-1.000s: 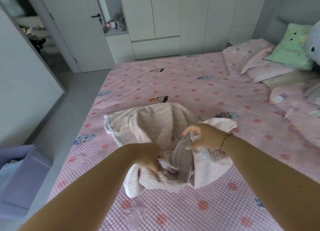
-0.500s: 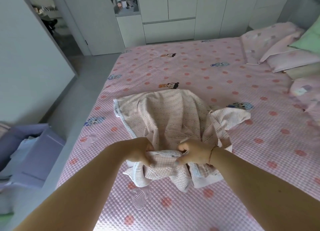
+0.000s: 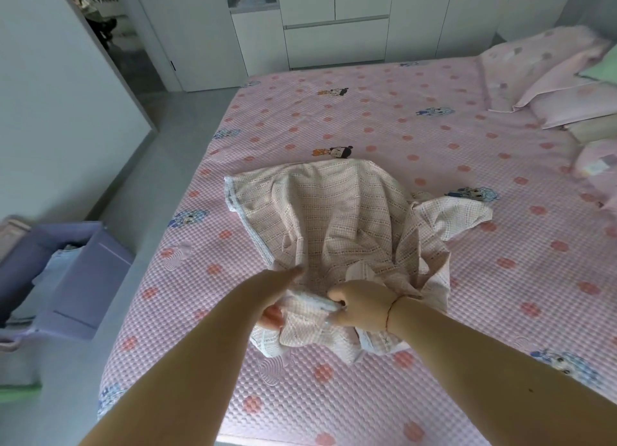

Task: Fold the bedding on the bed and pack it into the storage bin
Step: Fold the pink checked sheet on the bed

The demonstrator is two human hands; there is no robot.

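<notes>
A beige checked cloth (image 3: pixel 330 218) lies rumpled on the pink dotted bed (image 3: pixel 434 128), its far part spread flat and its near edge bunched. My right hand (image 3: pixel 360 307) grips that bunched near edge, fingers curled round a fold. My left hand (image 3: pixel 275 307) is pushed under the same bunch from the left, mostly hidden by cloth; only its wrist and some fingers show, and its hold is unclear. A purple storage bin (image 3: pixel 86 275) stands on the floor to the left of the bed with light blue fabric inside.
Pink pillows (image 3: pixel 551 78) and a green cushion (image 3: pixel 601 68) lie at the bed's right end. White cupboards (image 3: pixel 334 21) line the far wall. A grey floor strip (image 3: pixel 133 165) runs between bed and left wall, toward an open doorway (image 3: pixel 110 35).
My view has tipped down and closer. Both hands stayed at the cloth's near edge; the left hand slipped further under the bunched fabric while the right kept its grip.
</notes>
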